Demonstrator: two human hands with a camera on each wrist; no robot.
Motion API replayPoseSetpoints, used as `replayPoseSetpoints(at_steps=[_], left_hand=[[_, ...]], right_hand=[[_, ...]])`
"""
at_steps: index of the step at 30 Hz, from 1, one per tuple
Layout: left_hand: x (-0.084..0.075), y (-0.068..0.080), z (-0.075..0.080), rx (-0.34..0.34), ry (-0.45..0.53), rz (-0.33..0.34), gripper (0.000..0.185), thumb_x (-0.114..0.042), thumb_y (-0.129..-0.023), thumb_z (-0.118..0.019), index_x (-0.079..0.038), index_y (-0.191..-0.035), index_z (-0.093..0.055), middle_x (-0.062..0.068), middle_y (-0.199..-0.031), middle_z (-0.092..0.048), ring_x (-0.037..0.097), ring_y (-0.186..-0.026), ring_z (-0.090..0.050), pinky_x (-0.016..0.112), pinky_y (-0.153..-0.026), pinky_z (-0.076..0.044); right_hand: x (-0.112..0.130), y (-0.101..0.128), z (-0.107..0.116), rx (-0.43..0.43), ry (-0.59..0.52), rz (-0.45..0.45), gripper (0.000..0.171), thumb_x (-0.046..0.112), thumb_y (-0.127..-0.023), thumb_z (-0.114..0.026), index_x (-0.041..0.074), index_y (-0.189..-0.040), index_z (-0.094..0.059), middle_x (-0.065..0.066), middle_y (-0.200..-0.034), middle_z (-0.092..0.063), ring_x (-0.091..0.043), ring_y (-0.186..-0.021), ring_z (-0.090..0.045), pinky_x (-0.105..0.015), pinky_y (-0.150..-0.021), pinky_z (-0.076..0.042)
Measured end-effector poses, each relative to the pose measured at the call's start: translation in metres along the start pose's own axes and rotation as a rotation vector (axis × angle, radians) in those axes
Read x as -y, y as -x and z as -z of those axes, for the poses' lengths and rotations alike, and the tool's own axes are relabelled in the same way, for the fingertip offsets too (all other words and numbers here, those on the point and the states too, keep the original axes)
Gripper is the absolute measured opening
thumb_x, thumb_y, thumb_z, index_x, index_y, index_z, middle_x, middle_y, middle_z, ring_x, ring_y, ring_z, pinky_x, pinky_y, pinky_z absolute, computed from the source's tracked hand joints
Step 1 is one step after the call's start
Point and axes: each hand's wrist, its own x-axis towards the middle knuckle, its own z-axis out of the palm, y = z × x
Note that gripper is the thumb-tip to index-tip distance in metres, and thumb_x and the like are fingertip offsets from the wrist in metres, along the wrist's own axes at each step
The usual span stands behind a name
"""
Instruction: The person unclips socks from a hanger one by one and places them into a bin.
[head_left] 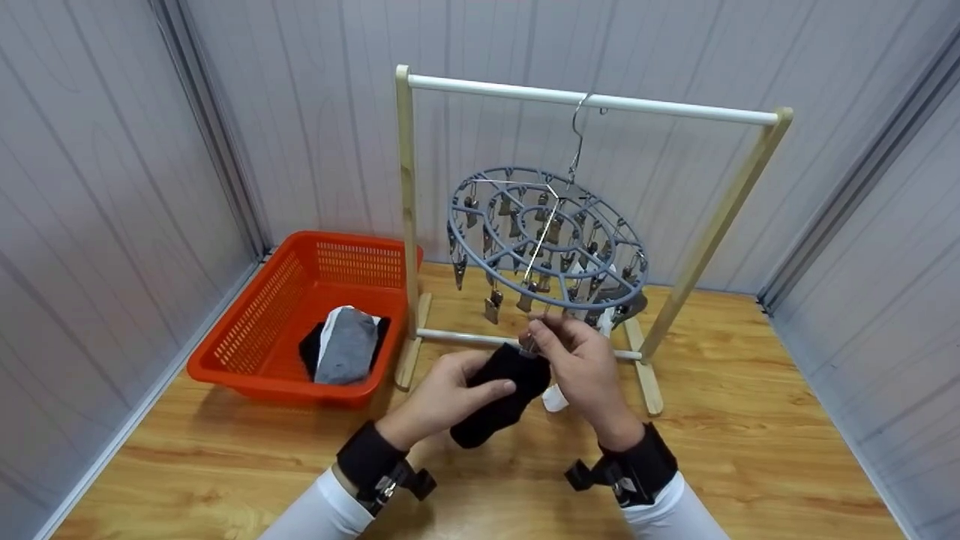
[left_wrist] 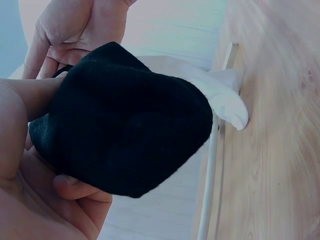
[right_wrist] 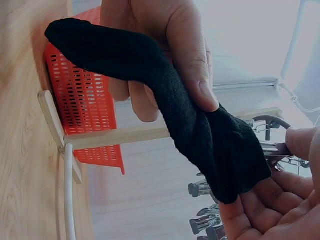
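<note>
My left hand (head_left: pixel 450 390) grips a black sock (head_left: pixel 506 386) round its middle, thumb on top. At the sock's upper end my right hand (head_left: pixel 585 367) pinches a metal clip (right_wrist: pixel 275 150), which meets the cuff edge. In the right wrist view, fingers of that hand also lie behind the cuff. The clip belongs to the round grey drying hanger (head_left: pixel 551 236) just above, which hangs tilted with several other clips. Whether the clip's mouth has closed on the cuff is hard to tell. A white sock (left_wrist: pixel 230 105) hangs behind the black one.
A wooden rack with a white top bar (head_left: pixel 510 91) carries the hanger by its hook. To the left stands an orange basket (head_left: pixel 240 379) with a grey and white sock (head_left: pixel 346 349) and dark cloth in it. A grey item (head_left: pixel 630 307) hangs at the hanger's far right.
</note>
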Motion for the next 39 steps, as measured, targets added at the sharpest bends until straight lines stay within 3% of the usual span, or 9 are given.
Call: replayPoseSetpoints(at_steps=[11, 16, 25, 32, 39], left_hand=[[0.000, 0.004, 0.001, 0.008, 0.003, 0.004, 0.020, -0.021, -0.104, -0.082, -0.004, -0.114, -0.081, 0.005, -0.104, -0.081, 0.014, -0.087, -0.075, 0.030, -0.079, -0.060], [0.001, 0.002, 0.002, 0.005, 0.001, -0.012, 0.019, -0.020, -0.104, -0.082, -0.003, -0.112, -0.081, 0.004, -0.102, -0.081, 0.013, -0.085, -0.074, 0.029, -0.077, -0.059], [0.003, 0.003, 0.006, 0.054, -0.007, -0.001, 0.018, -0.020, -0.105, -0.081, -0.004, -0.112, -0.080, 0.005, -0.105, -0.081, 0.015, -0.089, -0.077, 0.031, -0.080, -0.062], [-0.001, 0.002, 0.029, 0.043, -0.102, -0.010, 0.017, -0.022, -0.105, -0.081, -0.006, -0.112, -0.080, 0.005, -0.105, -0.080, 0.015, -0.089, -0.076, 0.034, -0.080, -0.062], [-0.009, 0.007, 0.063, 0.005, -0.120, -0.014, 0.018, -0.021, -0.105, -0.082, -0.005, -0.113, -0.081, 0.008, -0.105, -0.081, 0.018, -0.086, -0.077, 0.033, -0.078, -0.062]], right_hand=[[-0.001, 0.003, 0.004, 0.007, -0.008, 0.079, 0.021, 0.016, -0.107, -0.077, 0.002, -0.121, -0.084, -0.010, -0.107, -0.085, -0.024, -0.105, -0.081, -0.034, -0.093, -0.064], [-0.002, 0.002, 0.004, 0.009, -0.062, 0.115, 0.020, 0.014, -0.107, -0.077, 0.002, -0.121, -0.084, -0.016, -0.109, -0.084, -0.028, -0.106, -0.081, -0.036, -0.095, -0.064], [-0.004, 0.003, 0.006, -0.033, -0.063, 0.181, 0.014, 0.005, -0.106, -0.075, -0.001, -0.114, -0.085, -0.019, -0.105, -0.083, -0.033, -0.104, -0.082, -0.037, -0.092, -0.065], [-0.002, 0.001, 0.005, -0.076, -0.039, 0.152, 0.014, 0.006, -0.106, -0.076, -0.004, -0.113, -0.082, -0.016, -0.102, -0.084, -0.025, -0.098, -0.082, -0.033, -0.088, -0.065], [0.003, 0.004, 0.002, -0.076, -0.075, 0.061, 0.020, 0.002, -0.105, -0.076, -0.010, -0.121, -0.077, -0.022, -0.112, -0.081, -0.023, -0.100, -0.081, -0.035, -0.092, -0.065]])
